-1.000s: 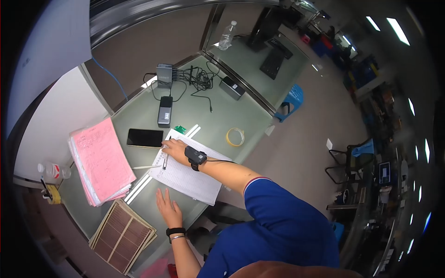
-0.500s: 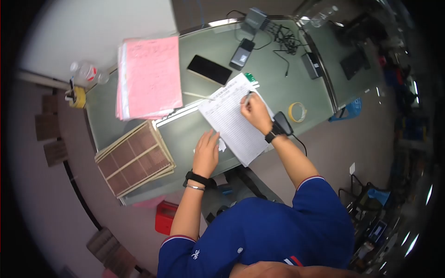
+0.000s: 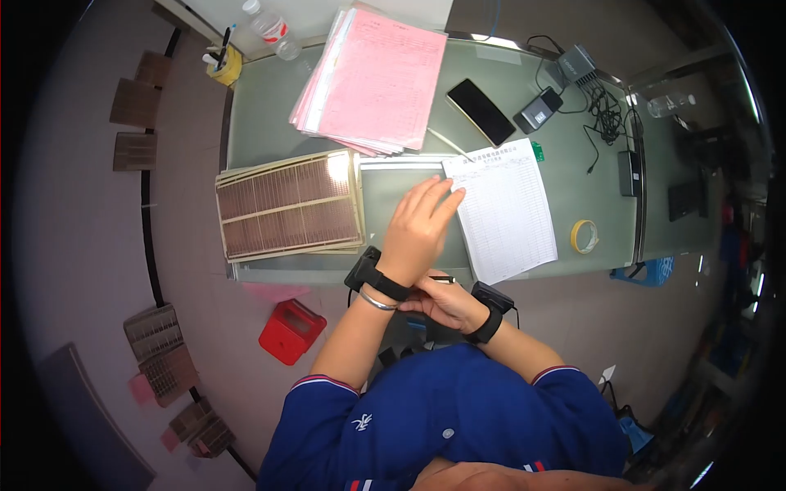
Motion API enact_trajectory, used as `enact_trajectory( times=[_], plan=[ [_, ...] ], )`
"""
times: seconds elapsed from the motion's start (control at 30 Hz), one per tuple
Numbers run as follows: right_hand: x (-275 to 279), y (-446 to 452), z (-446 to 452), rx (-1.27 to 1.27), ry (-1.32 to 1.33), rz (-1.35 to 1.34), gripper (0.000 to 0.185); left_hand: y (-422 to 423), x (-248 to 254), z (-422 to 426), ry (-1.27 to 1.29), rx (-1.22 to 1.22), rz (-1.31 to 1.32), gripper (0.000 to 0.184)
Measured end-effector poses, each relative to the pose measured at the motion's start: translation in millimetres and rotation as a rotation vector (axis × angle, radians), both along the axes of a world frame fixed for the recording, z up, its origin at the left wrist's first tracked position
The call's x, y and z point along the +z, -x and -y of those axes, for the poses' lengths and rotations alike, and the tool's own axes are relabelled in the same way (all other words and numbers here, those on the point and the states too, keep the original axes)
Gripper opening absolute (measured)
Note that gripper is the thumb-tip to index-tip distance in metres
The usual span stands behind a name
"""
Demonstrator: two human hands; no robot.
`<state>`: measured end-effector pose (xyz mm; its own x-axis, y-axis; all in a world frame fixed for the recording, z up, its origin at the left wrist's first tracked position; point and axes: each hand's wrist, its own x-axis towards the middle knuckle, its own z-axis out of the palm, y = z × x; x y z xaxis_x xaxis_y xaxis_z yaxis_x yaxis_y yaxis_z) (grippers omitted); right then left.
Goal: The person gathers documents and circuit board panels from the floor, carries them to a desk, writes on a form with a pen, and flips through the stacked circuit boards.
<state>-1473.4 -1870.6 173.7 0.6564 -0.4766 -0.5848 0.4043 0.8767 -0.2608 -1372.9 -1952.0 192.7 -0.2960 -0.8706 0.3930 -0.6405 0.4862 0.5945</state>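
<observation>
Well, the right hand (image 3: 446,306) is closed around a dark pen (image 3: 443,280), close by the left wrist. The left hand (image 3: 414,239) is open, with its fingertips over the left edge of the white paper (image 3: 509,221) on the green table (image 3: 262,92). Chinese print runs across the paper's top, too small to read for sure. The pink sheets (image 3: 381,78) have tiny writing too. The bottle (image 3: 273,31) wears a red and white label.

White rectangular paper sheet (image 3: 509,221): Chinese heading (image 3: 491,155), apparently ending 有限公司; smaller entries illegible. Navy-blue short-sleeved cloth shirt (image 3: 499,401), below the sheet: white emblem (image 3: 362,422) resembling 永. Pink paper stack (image 3: 381,82), upper left of the sheet, and grey box-shaped device (image 3: 575,63), upper right: markings unreadable.
</observation>
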Motion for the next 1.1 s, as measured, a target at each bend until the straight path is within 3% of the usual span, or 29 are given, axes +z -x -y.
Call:
enact_trajectory(
  times=[0.2,0.37,0.5,0.6,0.67,0.8,0.87,0.9,0.97,1.0,1.07,1.1],
  plan=[
    [-2.7,-1.7,-0.5,0.090,-0.120,0.083,0.026,-0.5,10.6,-16.8,0.044,-0.050,-0.026,0.032],
    [12.3,-2.9,4.5,0.257,-0.130,0.128,0.027,-4.8,14.5,-25.5,0.042,-0.105,-0.101,0.038],
    [-0.9,1.8,-3.2,0.226,-0.094,0.179,0.028,-2.9,19.2,-29.3,0.068,-0.112,-0.116,0.037],
    [-5.6,8.6,-4.1,0.160,-0.016,0.352,0.027,2.4,24.5,-37.0,0.046,-0.130,-0.202,0.036],
    [-10.3,12.2,-8.9,0.204,0.173,0.221,0.030,7.9,26.0,-44.8,-0.088,-0.166,-0.395,0.037],
    [-22.7,17.8,-24.0,0.282,0.547,-0.040,0.037,11.1,25.6,-53.9,-0.230,-0.211,-0.491,0.035],
    [-30.6,18.2,-32.6,0.318,0.733,-0.169,0.040,9.8,29.1,-56.3,-0.574,-0.262,-0.774,0.029],
    [-34.6,18.4,-36.6,0.336,0.826,-0.233,0.042,11.3,29.1,-58.2,-0.575,-0.260,-0.773,0.029],
    [-42.9,19.2,-45.0,0.372,1.011,-0.364,0.047,16.3,28.6,-65.3,-1.140,-0.405,-1.470,0.031],
    [-47.7,18.5,-51.3,0.373,1.007,-0.363,0.047,18.5,27.6,-70.9,-1.143,-0.401,-1.471,0.031],
    [-58.5,12.3,-63.7,0.169,0.563,-0.178,0.031,23.3,26.8,-82.4,-1.508,-0.698,-2.392,0.040],
    [-54.3,6.4,-62.6,0.067,0.341,-0.087,0.024,27.5,29.3,-89.3,-1.504,-0.773,-2.353,0.041]
  ],
)
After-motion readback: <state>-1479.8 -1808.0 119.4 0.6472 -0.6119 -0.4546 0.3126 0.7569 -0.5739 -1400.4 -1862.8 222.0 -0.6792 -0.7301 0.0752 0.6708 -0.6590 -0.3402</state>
